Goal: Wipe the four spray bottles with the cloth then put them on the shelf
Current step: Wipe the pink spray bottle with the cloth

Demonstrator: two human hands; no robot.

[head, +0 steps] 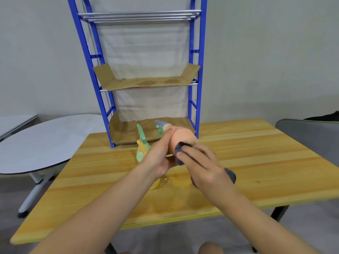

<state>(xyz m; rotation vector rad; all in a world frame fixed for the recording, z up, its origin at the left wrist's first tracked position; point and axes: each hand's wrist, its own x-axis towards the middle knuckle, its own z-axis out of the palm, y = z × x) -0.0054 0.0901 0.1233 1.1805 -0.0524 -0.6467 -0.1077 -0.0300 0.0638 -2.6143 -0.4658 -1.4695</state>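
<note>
Nearest: right hand (200,162) over a dark grey cloth (178,153), fingers curled and pressing it against the peach spray bottle (180,139); loose cloth tail hanging below the wrist near the wooden table (256,162). Left hand (158,154) wrapped round the bottle's lower body, thumb laid up toward the neck, bottle held above the table and tilted, nozzle toward the shelf (152,81).

Step in hand, judged: wiping bottle 1 of 4. Advised: firm hold with the left, bottle rotated between strokes so the cloth reaches the whole body, then shoulder and trigger head. Trailing cloth best gathered to avoid snagging the bottles beneath. Light pressure near the trigger to avoid an accidental spray.

Further off: green bottle (141,154) with a yellow trigger part, on the table just behind the left hand. A yellowish translucent bottle (156,184) lying under the wrists, mostly covered.

Farthest: shelf tiers lined with cardboard (146,82), no bottles on them; all 4 placements judged outstanding.

Hidden or unclear: 4th bottle not identifiable; green trigger beside the peach neck possibly its own or another's. Right fingertips blurred. Bottle base concealed by the left palm.
</note>
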